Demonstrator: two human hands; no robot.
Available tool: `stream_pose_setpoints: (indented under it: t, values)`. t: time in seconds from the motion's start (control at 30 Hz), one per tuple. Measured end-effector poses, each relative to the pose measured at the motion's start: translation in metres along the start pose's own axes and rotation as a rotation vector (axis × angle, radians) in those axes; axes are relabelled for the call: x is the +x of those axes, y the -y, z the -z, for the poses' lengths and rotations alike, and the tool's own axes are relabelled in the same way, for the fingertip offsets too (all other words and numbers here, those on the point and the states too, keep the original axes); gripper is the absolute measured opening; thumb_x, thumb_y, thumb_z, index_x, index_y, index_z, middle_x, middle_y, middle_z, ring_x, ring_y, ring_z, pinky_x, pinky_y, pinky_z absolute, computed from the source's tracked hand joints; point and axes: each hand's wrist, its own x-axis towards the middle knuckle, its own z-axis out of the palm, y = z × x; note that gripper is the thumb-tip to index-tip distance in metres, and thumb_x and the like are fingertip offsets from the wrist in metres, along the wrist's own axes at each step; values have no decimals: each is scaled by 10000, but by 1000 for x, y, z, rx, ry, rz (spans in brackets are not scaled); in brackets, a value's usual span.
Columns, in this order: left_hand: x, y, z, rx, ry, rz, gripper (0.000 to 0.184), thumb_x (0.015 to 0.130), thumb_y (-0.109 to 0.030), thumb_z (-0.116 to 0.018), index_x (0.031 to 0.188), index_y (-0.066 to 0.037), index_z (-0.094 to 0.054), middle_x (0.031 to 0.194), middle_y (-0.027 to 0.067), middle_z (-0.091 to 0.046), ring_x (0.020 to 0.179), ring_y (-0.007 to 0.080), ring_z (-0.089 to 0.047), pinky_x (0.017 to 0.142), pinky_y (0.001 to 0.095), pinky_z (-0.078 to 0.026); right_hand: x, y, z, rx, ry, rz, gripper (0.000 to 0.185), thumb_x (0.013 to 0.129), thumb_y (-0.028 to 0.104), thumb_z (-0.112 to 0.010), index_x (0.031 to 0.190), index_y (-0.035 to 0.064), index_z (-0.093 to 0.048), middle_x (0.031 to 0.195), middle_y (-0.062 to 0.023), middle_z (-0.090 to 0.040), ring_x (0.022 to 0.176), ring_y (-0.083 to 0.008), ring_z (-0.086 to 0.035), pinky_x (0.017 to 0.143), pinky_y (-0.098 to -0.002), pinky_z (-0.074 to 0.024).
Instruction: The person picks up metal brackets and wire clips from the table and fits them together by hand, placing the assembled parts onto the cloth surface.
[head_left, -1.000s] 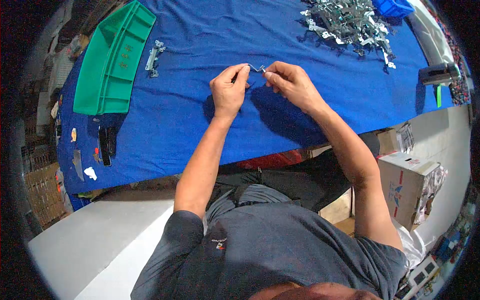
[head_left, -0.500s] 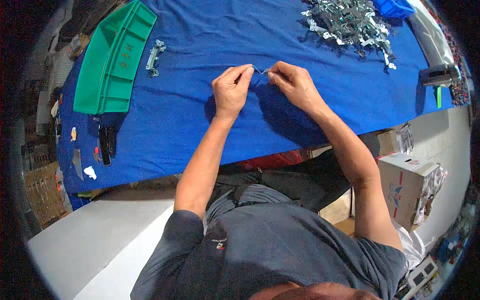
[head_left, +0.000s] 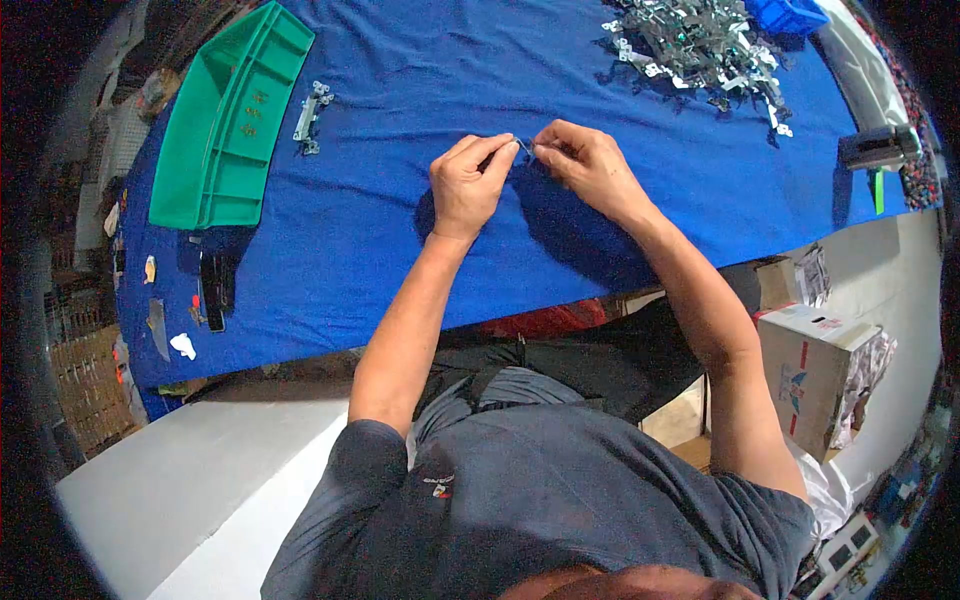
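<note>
1. Blue cloth [head_left: 380, 240] covers the table before you, wrinkled and slanting down at its near edge.
2. Your left hand [head_left: 466, 188] is raised over the cloth, thumb and forefinger pinching one end of a thin metal piece [head_left: 524, 149], the other fingers curled behind.
3. Your right hand [head_left: 588, 168] faces it, wrist bent inward, thumb and forefinger closed at the piece's other end. The two hands are near each other but apart.
4. Both your forearms reach forward from short sleeves, elbows wide, the right one farther out.
5. Most of the metal piece is covered by your fingertips; its full shape is hard to make out, and whether it is one part or two you cannot tell.
6. Left of your hands lies a single metal bracket [head_left: 309, 118], just beside a green tray [head_left: 182, 195] holding a few tiny bits [head_left: 250, 115] too small to identify.
7. Far right, a heap of brackets [head_left: 690, 50] is cut off by the top edge, as is the blue bin [head_left: 790, 16] next to it.
8. Beyond the table's right end, a cardboard box [head_left: 810, 375] stands below; the outer corners fade into darkness.
</note>
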Motion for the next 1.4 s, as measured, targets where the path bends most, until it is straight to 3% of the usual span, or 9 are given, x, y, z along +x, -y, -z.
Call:
stream_pose_setpoints:
  t: [0.03, 0.13, 0.23, 0.37, 0.47, 0.53, 0.73, 0.83, 1.4]
  values:
    - [0, 0, 0, 10, 9, -19, 132, 836, -81, -742, 948, -12, -753, 745, 73, -689, 644, 120, -620, 591, 266, -476, 0, -1, 1, -164, -30, 77, 196, 930, 179, -644, 977, -11, -629, 804, -86, -650, 693, -148, -611, 626, -302, -502]
    - [1, -7, 3, 21, 55, 26, 131, 837, -84, -740, 946, -13, -752, 763, 83, -701, 653, 125, -634, 596, 270, -485, 2, -2, 0, -119, -193, 209, 216, 945, 201, -631, 984, -11, -621, 810, -78, -651, 734, -140, -605, 661, -314, -493]
    - [0, -3, 0, -15, 29, -2, 130, 837, -88, -738, 947, -19, -753, 774, 93, -706, 665, 126, -648, 601, 275, -495, 0, 4, -5, 130, -119, -17, 211, 952, 200, -618, 999, -6, -613, 817, -91, -656, 744, -138, -602, 668, -314, -491]
    - [-2, -4, 0, 34, 81, -86, 128, 836, -88, -734, 945, -21, -751, 784, 99, -710, 675, 131, -657, 609, 286, -503, 3, -5, -2, 67, -135, 17, 204, 964, 197, -599, 1005, -3, -608, 803, -82, -660, 730, -130, -598, 666, -303, -490]
    - [-1, 1, -2, 79, 79, -180, 135, 866, -108, -724, 963, -18, -747, 781, 73, -712, 653, 113, -650, 577, 266, -498, 6, -1, 6, 134, -226, 16, 196, 995, 240, -565, 980, 48, -600, 803, 19, -596, 647, -51, -489, 563, -221, -415]
    - [-2, 3, 0, -249, -9, 384, 152, 903, -137, -705, 992, -18, -739, 774, 40, -700, 618, 84, -631, 526, 228, -475, 3, 5, 8, 197, -127, -55, 201, 982, 220, -574, 966, 22, -608, 774, 1, -603, 654, -70, -523, 583, -240, -439]
    - [-2, 4, -1, -254, -21, 362, 167, 927, -155, -685, 1013, -20, -733, 757, 23, -681, 593, 60, -609, 482, 196, -440, -4, 5, -3, 189, 104, -98, 186, 986, 241, -580, 992, 58, -612, 775, 35, -566, 644, -44, -501, 530, -214, -407]
    - [-2, 1, 1, -261, -16, 368, 167, 927, -155, -687, 1013, -19, -733, 755, 25, -681, 586, 58, -601, 482, 199, -440, -6, 14, -5, 192, 40, -70, 183, 964, 183, -591, 935, 3, -613, 719, 1, -577, 621, -74, -514, 558, -267, -439]
    - [-4, 9, -3, -214, -9, 295, 173, 921, -158, -695, 1011, -17, -740, 739, 28, -684, 580, 58, -595, 503, 211, -462, -2, 0, -2, 92, 10, -8, 204, 932, 199, -618, 935, -4, -642, 697, -24, -597, 627, -92, -524, 561, -303, -428]
